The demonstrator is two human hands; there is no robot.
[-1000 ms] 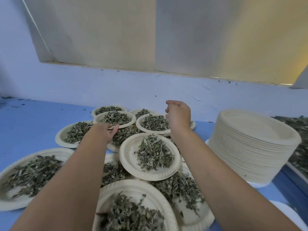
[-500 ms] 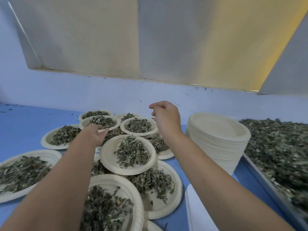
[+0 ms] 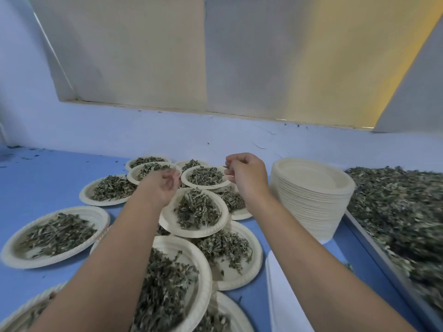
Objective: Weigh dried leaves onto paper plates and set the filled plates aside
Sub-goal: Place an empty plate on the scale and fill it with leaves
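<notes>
Head view: both arms reach up the middle of the frame over a crowd of filled plates (image 3: 9,252) lying overlapped on the blue surface (image 3: 48,183). The left hand (image 3: 163,188) hangs above the far rim of the centre plate (image 3: 167,226). Its fingers (image 3: 173,179) are loosely curled with nothing seen in them. The right hand (image 3: 249,180) is just beside it, raised, with thumb against forefinger. A dark scrap shows at the tips, but whether it is a pinched leaf I cannot tell.

A second ago the left hand lay on the rim of a plate further back and the right was a closed fist beyond the pile. Now both are clear of the plates and drawn closer together. The view has also swung right, bringing the tray of loose leaves (image 3: 395,207) into the right of the frame.

The centre plate's dried leaves (image 3: 197,209) sit heaped and untouched. I judge that this plate is set aside and the hands are coming away. The stack of empty plates (image 3: 311,202), right of centre, is likely the next reach.
</notes>
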